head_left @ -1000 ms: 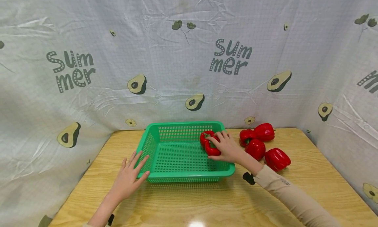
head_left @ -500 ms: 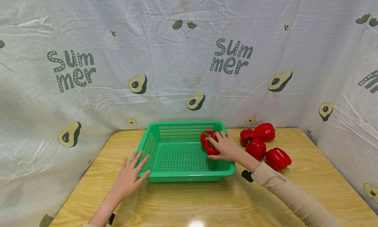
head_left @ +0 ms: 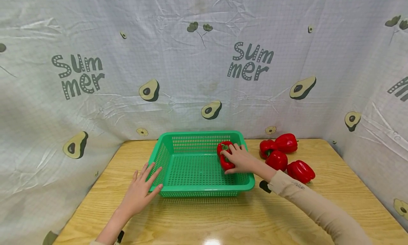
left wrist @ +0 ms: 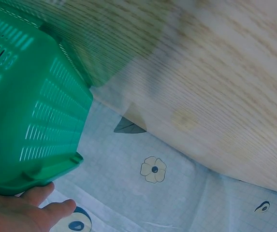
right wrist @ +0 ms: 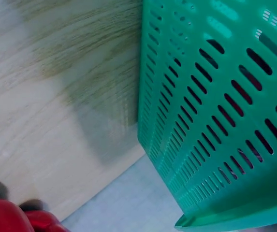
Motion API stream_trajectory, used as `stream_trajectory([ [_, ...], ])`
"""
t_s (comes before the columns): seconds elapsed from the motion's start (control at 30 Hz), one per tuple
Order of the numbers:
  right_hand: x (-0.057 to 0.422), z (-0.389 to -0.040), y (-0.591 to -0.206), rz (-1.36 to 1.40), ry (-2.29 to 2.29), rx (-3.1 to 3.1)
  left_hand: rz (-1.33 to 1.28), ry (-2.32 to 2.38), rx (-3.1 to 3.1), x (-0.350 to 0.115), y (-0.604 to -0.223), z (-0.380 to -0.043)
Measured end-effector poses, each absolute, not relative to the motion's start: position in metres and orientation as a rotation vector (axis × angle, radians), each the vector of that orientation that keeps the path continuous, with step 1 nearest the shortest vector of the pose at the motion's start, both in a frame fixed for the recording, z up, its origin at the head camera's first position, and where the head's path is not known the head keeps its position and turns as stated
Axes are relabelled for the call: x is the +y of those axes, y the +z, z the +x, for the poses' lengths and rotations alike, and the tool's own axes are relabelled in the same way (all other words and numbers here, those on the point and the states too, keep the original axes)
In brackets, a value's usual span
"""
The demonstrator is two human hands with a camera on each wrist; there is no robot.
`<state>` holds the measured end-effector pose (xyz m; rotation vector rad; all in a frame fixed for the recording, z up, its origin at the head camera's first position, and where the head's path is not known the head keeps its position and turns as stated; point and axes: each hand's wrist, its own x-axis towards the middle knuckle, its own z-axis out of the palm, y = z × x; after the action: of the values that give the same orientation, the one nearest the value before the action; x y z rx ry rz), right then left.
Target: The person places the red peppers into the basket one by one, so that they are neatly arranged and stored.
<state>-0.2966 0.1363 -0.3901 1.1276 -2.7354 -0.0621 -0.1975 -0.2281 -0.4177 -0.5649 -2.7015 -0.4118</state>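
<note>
The right hand (head_left: 244, 161) has edged slightly left, fingers (head_left: 235, 155) curled round a pepper (head_left: 225, 164) in the basket's (head_left: 194, 169) right end; it seems nearly settled; the left hand (head_left: 138, 192), fingers spread, touches the rim (head_left: 154, 153).

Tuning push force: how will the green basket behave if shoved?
The green basket is likely light for its size, with slotted walls and floor. It probably slides rather than tips, being wide and low.

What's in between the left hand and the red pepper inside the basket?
In the head view, just the green basket lies between the left hand and that pepper: some side wall, then bare, holey floor.
</note>
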Motion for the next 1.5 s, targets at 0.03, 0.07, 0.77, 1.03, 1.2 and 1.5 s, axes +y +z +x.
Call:
stream_trajectory([
  [0.03,0.1361,-0.2974,-0.3901,1.136,-0.053,-2.747,-0.565,-0.412,-2.701,-0.2281,-0.4177,-0.1975],
  [0.07,0.1356,-0.2982,-0.3901,1.145,-0.04,-2.76,-0.563,-0.413,-2.701,-0.228,-0.4177,-0.1975],
  [0.77,0.1285,-0.2991,-0.3963,1.117,-0.145,-2.833,-0.55,-0.432,-2.718,-0.2261,-0.4175,-0.1974],
  [1.03,0.1303,-0.2985,-0.3944,1.127,-0.204,-2.798,-0.547,-0.456,-2.72,-0.2271,-0.4169,-0.1975],
  [1.2,0.1303,-0.298,-0.3953,1.121,-0.184,-2.816,-0.547,-0.438,-2.72,-0.2271,-0.4168,-0.1976],
  [1.5,0.1315,-0.2963,-0.3942,1.117,-0.229,-2.789,-0.548,-0.448,-2.717,-0.2266,-0.4169,-0.1978],
])
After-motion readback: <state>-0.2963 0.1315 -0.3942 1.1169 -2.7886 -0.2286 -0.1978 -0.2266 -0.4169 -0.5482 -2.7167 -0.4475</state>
